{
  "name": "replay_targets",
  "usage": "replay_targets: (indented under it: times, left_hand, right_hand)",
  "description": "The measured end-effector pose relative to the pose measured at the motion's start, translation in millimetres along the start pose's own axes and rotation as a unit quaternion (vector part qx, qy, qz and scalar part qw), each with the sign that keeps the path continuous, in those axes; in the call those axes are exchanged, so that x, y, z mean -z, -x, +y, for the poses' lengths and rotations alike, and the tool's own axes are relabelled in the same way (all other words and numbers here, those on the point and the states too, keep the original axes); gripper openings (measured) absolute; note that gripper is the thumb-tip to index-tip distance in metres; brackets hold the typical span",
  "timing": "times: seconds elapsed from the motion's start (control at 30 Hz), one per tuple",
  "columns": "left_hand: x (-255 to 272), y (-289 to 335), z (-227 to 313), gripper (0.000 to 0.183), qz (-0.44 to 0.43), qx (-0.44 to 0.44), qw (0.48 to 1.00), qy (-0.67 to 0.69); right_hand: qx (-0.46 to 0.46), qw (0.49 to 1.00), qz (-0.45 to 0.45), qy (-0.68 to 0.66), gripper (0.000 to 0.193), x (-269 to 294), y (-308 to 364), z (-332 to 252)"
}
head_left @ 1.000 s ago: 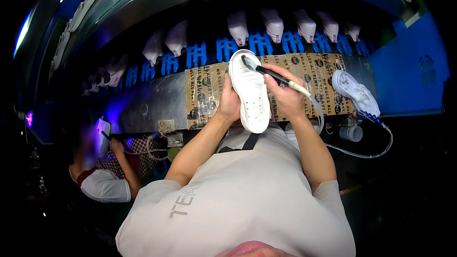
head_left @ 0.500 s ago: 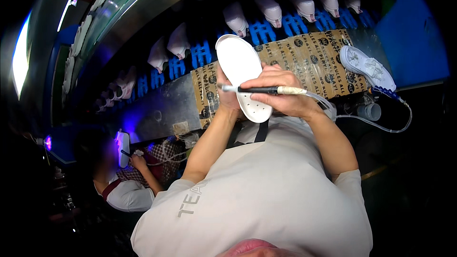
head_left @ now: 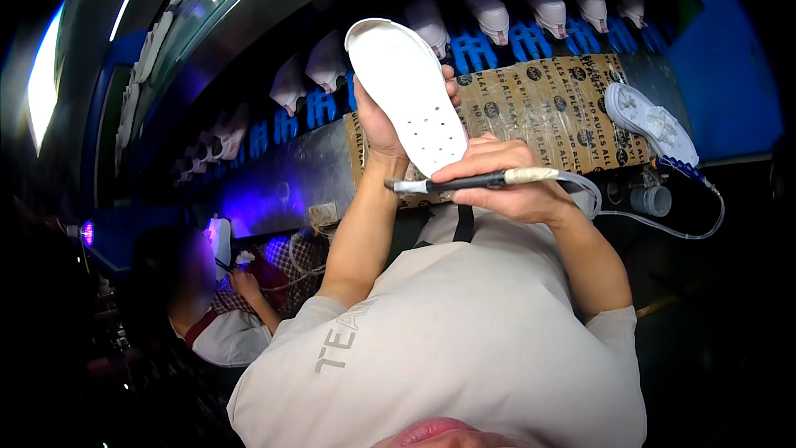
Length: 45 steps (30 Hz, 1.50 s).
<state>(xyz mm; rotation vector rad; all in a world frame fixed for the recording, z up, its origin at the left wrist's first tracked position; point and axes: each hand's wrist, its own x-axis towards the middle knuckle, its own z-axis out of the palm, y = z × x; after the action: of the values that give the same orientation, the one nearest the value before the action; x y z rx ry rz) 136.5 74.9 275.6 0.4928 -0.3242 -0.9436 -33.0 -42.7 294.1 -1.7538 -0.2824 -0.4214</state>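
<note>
My left hand (head_left: pixel 383 126) is closed around a white shoe sole (head_left: pixel 400 87), its thumb and fingertips showing at the two sides. The sole stands tilted with its raised rim at the top and small holes dotted over its lower half. In my right hand (head_left: pixel 518 182) is a black-handled brush (head_left: pixel 464 183) with a pale wrapped grip and a clear tube at its back end. The brush's bristle tip points left, across my left forearm and below the sole's lower end. My right fingers lie close to that lower end; whether they touch it I cannot tell.
Taped brown cardboard (head_left: pixel 547 112) covers the bench. A white shoe (head_left: pixel 653 123) lies at its right, near a small cup (head_left: pixel 651 199) and a looping tube (head_left: pixel 663 228). Pale shoe uppers (head_left: pixel 485 15) line the back above blue holders (head_left: pixel 474 52). At left, a co-worker (head_left: pixel 236 315) holds another white shoe piece.
My left hand has lifted the sole up and slightly left, showing more of its holed part. The brush has come off the sole's face and now sits lower, below it.
</note>
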Motion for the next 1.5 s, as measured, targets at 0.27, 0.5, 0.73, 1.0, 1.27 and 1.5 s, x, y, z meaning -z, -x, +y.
replay_targets:
  times: [0.27,0.5,0.73,1.0,1.27,1.5]
  left_hand:
    - [-2,-25,33,0.086,-0.127,0.034,0.984,-0.121]
    - [-15,-31,45,0.082,-0.030,0.058,0.961,-0.267]
    - [22,-18,60,0.098,0.000,-0.057,0.998,-0.022]
    - [143,84,35,0.101,-0.051,0.264,0.951,0.152]
    - [109,89,-42,0.098,0.097,0.292,0.941,0.140]
    - [73,55,-67,0.074,0.065,0.225,0.959,0.162]
  right_hand:
    - [-0.008,0.993,-0.039,-0.111,0.032,25,10,0]
    - [-0.028,0.998,0.039,-0.045,0.033,34,11,-7]
    - [-0.079,0.984,0.137,-0.085,0.035,25,16,-9]
    - [-0.161,0.956,0.222,-0.106,0.032,15,30,12]
    - [-0.209,0.944,0.244,-0.069,0.023,6,38,31]
    - [-0.226,0.931,0.285,0.035,0.023,-3,14,19]
